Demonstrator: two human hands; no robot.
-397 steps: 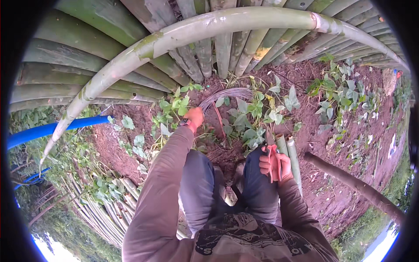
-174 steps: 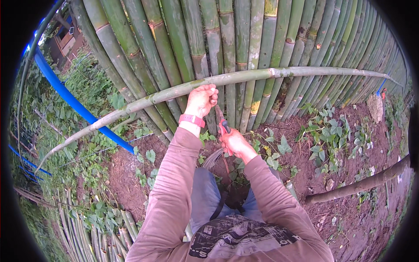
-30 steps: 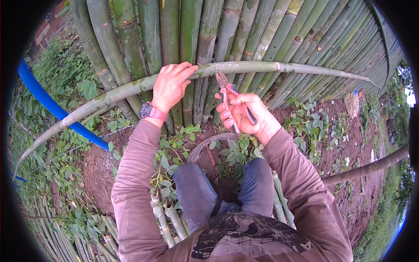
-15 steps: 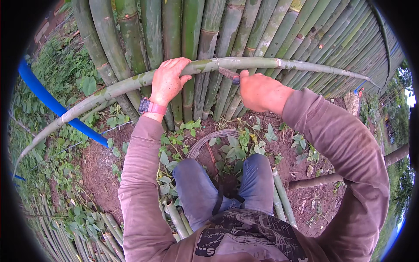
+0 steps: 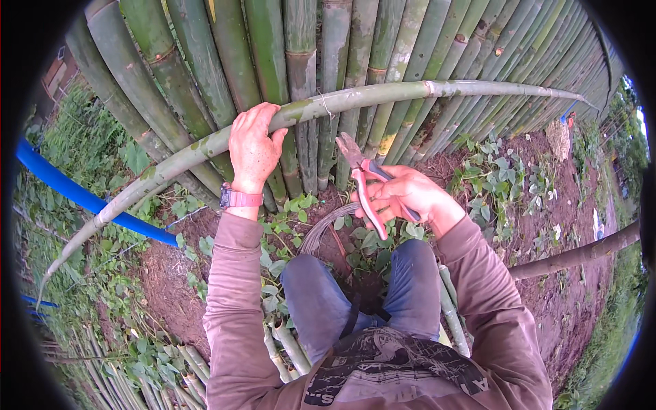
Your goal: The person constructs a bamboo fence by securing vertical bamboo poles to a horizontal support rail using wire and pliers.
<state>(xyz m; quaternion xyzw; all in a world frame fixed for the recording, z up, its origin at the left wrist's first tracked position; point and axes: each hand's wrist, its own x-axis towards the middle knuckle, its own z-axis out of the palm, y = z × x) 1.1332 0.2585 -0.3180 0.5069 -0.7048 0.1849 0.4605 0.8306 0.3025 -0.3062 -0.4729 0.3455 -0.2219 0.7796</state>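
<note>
A long green bamboo pole (image 5: 383,94) runs crosswise against a row of upright bamboo poles (image 5: 301,34). My left hand (image 5: 254,145) rests over the crosswise pole, fingers wrapped on its top and thumb to the right. A thin tie wire (image 5: 325,104) loops round that pole to the right of my left hand. My right hand (image 5: 417,195) holds pliers (image 5: 365,179) with pink and dark handles below the pole. The pliers' handles are spread, and their jaws point up toward the pole without touching it.
A coil of wire (image 5: 321,229) lies on the soil just beyond my knees, among leafy vines. A blue pipe (image 5: 89,198) slants along the left. Cut bamboo pieces (image 5: 290,348) lie beside my legs. A brown pole (image 5: 581,253) crosses the ground at right.
My right hand has come down and away from the crosswise pole with the pliers, which have swung into view with handles spread. My left hand stays on the pole.
</note>
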